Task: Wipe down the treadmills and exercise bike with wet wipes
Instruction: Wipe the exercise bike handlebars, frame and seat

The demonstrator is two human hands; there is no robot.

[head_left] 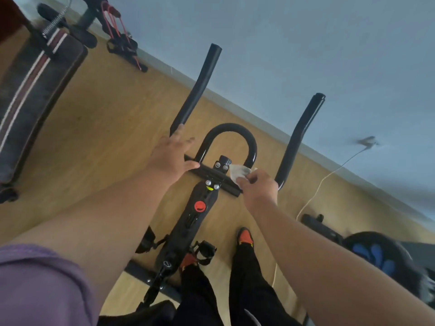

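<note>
A black exercise bike [188,222] stands below me, with a red knob on its frame and black handlebars [228,130] forming two long horns and a central loop. My left hand [170,156] rests on the left end of the handlebar crossbar, fingers spread, thumb along the bar. My right hand [257,188] pinches a white wet wipe [239,171] and holds it against the crossbar right of the stem bolts.
A padded bench [35,90] with stripes lies at the left on the wooden floor. More black and red equipment [120,41] stands by the wall. A white cable [315,191] runs across the floor at right. A dark machine with blue marks [376,255] sits at lower right.
</note>
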